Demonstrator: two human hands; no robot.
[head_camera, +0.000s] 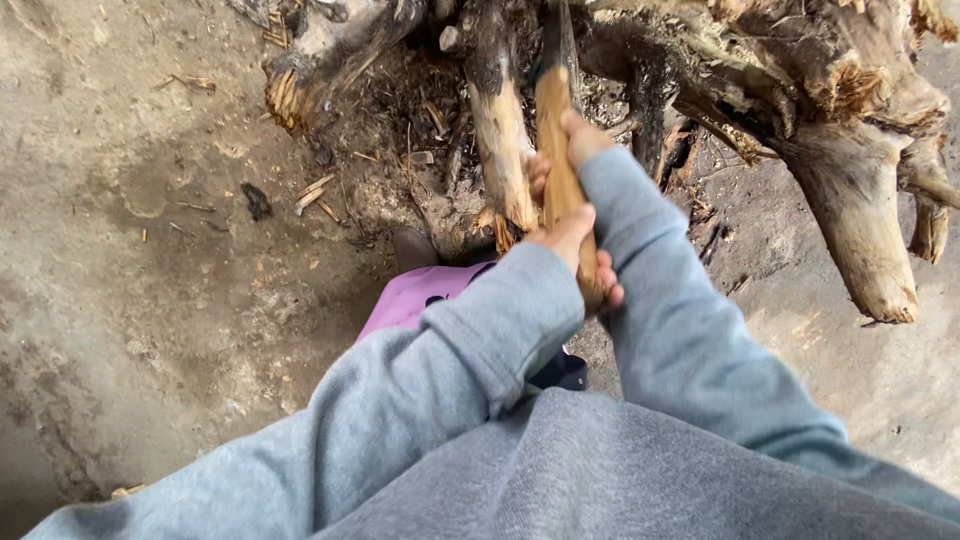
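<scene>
Both hands are wrapped tight round a wooden handle (560, 170) — right hand (572, 142) higher up, left hand (578, 252) near the butt end. The handle points into a tangle of tree roots (800, 110) on bare dirt ground (150, 250); its head is hidden. Looks stiff, smooth, probably top-heavy — the low two-handed grip suits it.
</scene>
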